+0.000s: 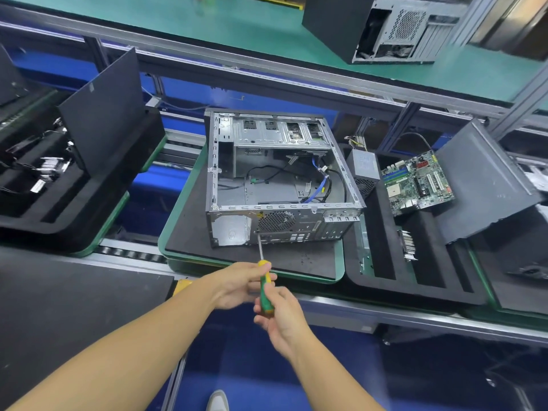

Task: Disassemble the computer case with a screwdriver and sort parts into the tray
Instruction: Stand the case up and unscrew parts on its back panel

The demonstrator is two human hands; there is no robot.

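Forearms come in from the bottom edge, shoe tip (217, 400) on the blue floor between them. Left hand (240, 284) has its grip curled round the top of the screwdriver (266, 289) handle by the yellow collar. Right hand (281, 318) has its grip pinching the lower green end. The shaft slants up and its tip touches the rear panel of the computer case (281, 173), just under the round fan grille. Case lies on its side, open face up, loose black and blue cables inside, on a black mat on a green-rimmed pallet (338, 271) on the desk. A bare mat strip runs between the case rear and the near rim, with more free mat to its left. The case's right edge is close to the tray (385, 262). This black foam tray has long slots and holds a power supply (363, 164), a motherboard (418, 182) and a leaning grey side panel (486, 185). Second tray (74, 203) sits well left with a dark panel standing in it. Upper green shelf (237, 25) carries another case (385, 25). Yellow sticker (260, 215) on the rear panel and the power supply label are too blurred to read.
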